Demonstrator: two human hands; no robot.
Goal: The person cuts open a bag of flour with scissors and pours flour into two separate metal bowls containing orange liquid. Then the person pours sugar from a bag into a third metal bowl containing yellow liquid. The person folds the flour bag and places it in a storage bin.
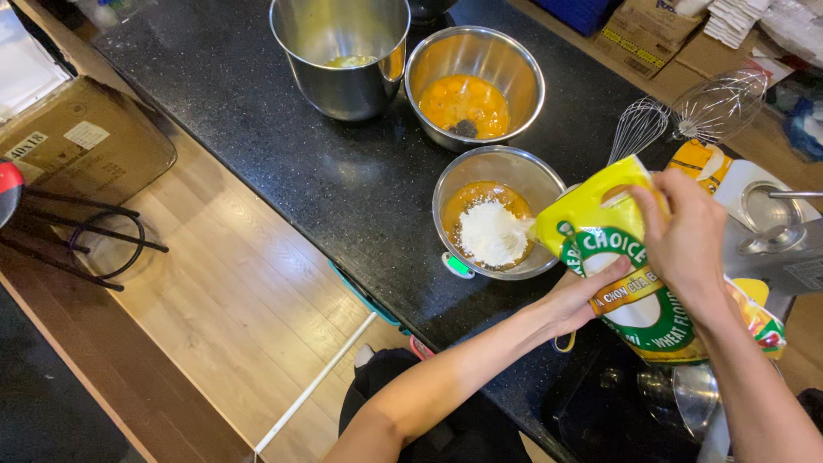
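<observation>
Both forearms frame it: my left hand [576,302] and right hand [686,236] clasp the tilted flour bag [630,257] over the scale-mounted bowl [493,167]; I judge a sudden slump could overshoot, dusting the black counter [283,154].

A yellow-and-green flour bag [639,266] tilts at the counter's right; brown cardboard boxes [649,30] sit behind, another [81,141] left.

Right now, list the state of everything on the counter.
Flour bag: open, tilted, held in both hands.
Near bowl: yellow mix with a white flour heap.
Middle bowl: egg yolks.
Big pot: nearly empty.
Whisks: lying idle.
Left hand: under bag.
Right hand: gripping top.
</observation>
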